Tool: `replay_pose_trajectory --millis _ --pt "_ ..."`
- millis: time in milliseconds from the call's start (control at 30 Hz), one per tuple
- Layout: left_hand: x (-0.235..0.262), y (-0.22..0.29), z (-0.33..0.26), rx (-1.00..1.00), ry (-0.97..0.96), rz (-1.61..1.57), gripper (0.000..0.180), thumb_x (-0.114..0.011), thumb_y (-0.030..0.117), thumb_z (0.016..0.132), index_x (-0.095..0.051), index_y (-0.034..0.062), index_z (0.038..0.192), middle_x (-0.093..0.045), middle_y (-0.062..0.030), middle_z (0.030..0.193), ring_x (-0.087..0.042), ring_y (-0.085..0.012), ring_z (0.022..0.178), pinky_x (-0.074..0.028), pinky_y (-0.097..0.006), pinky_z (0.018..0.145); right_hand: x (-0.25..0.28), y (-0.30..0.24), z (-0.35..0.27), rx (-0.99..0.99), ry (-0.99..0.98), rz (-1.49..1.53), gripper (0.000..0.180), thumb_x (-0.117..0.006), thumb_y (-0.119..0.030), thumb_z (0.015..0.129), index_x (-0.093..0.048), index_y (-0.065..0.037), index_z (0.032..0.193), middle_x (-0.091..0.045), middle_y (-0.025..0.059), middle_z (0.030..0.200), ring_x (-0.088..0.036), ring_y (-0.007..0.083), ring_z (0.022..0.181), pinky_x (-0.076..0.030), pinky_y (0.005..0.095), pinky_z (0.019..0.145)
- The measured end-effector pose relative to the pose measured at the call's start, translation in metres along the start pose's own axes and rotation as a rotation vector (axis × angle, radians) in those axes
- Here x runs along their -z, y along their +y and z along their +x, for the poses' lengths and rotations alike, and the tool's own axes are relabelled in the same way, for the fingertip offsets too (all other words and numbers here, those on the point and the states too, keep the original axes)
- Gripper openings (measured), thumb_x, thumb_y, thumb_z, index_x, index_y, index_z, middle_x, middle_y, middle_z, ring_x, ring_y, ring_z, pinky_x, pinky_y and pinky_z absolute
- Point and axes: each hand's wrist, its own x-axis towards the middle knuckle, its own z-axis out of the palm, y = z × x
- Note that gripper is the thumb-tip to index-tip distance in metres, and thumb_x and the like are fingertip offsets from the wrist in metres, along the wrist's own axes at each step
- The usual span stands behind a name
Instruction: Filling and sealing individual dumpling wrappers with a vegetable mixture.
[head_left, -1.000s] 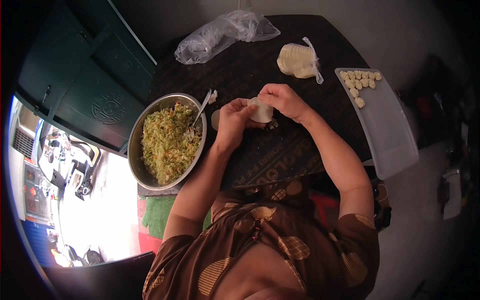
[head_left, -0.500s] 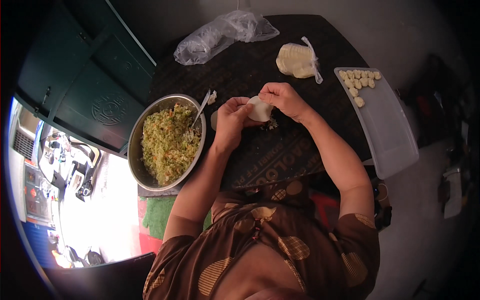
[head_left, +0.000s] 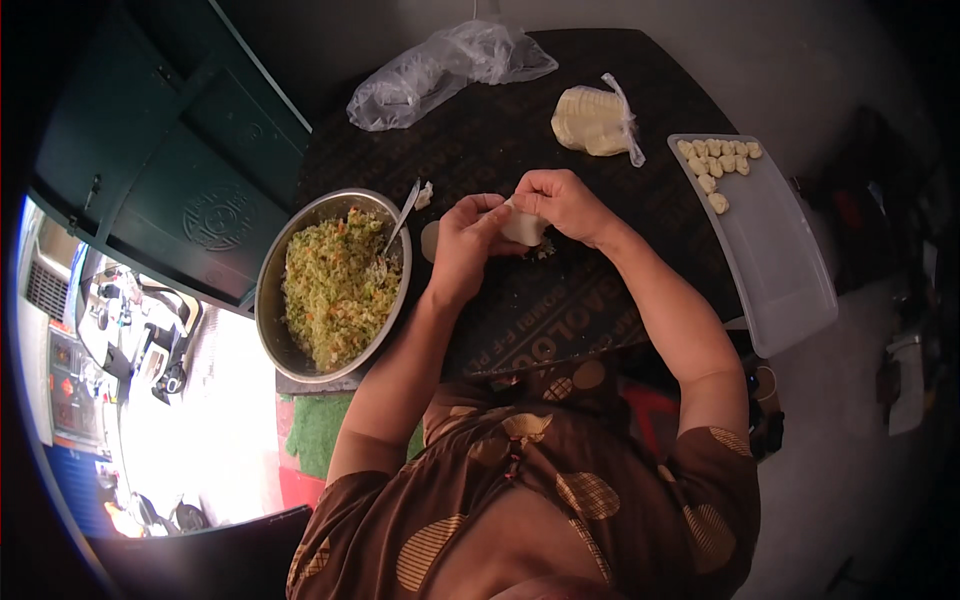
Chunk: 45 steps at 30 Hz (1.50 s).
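Between my two hands, above the middle of the dark table, is a thin white dumpling wrapper (head_left: 522, 230). My left hand (head_left: 472, 232) grips its left side, thumb on top. With bent, closed fingers my right hand (head_left: 562, 203) pinches the upper edge. Whether filling lies inside the wrapper is hidden. Left of my left hand stands a steel bowl (head_left: 267, 335) of chopped green and orange filling (head_left: 340, 290), a metal spoon (head_left: 403, 213) leaning in it. Another pale round wrapper (head_left: 430, 242) lies partly behind my left wrist.
A clear plastic tray (head_left: 775, 260) at the table's right edge holds several shaped dumplings (head_left: 715, 160) at its far end. Farther back lie a bagged stack of wrappers (head_left: 592, 120) and a crumpled clear plastic bag (head_left: 445, 70). White crumbs (head_left: 544, 249) dot the table (head_left: 590, 300).
My right fingers have moved slightly left and down over the wrapper's upper edge. The wrapper, which was flat and round, now looks bent and smaller between my hands.
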Motion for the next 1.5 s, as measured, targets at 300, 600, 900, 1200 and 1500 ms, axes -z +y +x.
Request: replay_pose_trajectory --millis 300,600,900,1200,1500 --pt "0.003 -0.005 0.001 -0.012 0.001 -0.014 0.016 -0.056 0.007 0.090 -0.054 -0.0075 0.095 -0.063 -0.0152 0.084 -0.065 -0.0210 0.070 -0.059 -0.031 0.064 -0.001 -0.001 -0.001 -0.005 -0.014 -0.023 0.014 -0.060 -0.016 0.090 -0.062 -0.003 0.083 -0.057 -0.0037 0.073 -0.050 0.0032 0.069 -0.042 0.0206 0.061" --pt "-0.001 0.002 -0.001 -0.010 0.019 -0.030 0.016 -0.057 0.008 0.089 -0.055 -0.0076 0.093 -0.064 -0.0148 0.084 -0.066 -0.0208 0.072 -0.058 -0.032 0.065 -0.004 -0.001 0.000 0.022 0.060 0.008 0.015 -0.060 -0.017 0.090 -0.062 -0.004 0.083 -0.056 -0.0042 0.073 -0.049 0.0032 0.068 -0.041 0.0204 0.060" --pt "0.003 -0.004 0.001 -0.027 0.030 -0.009 0.015 -0.059 0.006 0.087 -0.056 -0.0074 0.091 -0.065 -0.0156 0.083 -0.067 -0.0208 0.070 -0.059 -0.031 0.065 -0.003 -0.012 -0.003 -0.023 0.051 0.075 0.016 -0.060 -0.018 0.090 -0.063 -0.004 0.084 -0.057 -0.0044 0.073 -0.048 0.0024 0.067 -0.039 0.0200 0.057" --pt "0.002 -0.001 0.000 0.004 -0.017 -0.010 0.015 -0.060 0.008 0.088 -0.057 -0.0064 0.091 -0.064 -0.0139 0.082 -0.066 -0.0195 0.070 -0.058 -0.031 0.063 -0.006 0.001 0.001 0.035 0.042 -0.006 0.016 -0.061 -0.017 0.090 -0.063 -0.003 0.084 -0.058 -0.0038 0.072 -0.051 0.0032 0.067 -0.043 0.0205 0.057" --pt "0.000 -0.005 0.002 0.010 0.012 -0.014 0.011 -0.057 0.004 0.087 -0.056 -0.0064 0.091 -0.064 -0.0142 0.083 -0.066 -0.0203 0.071 -0.058 -0.031 0.065 -0.004 0.002 0.000 -0.008 0.113 0.115 0.019 -0.059 -0.020 0.092 -0.062 -0.003 0.085 -0.059 -0.0029 0.075 -0.051 0.0036 0.069 -0.043 0.0207 0.060"
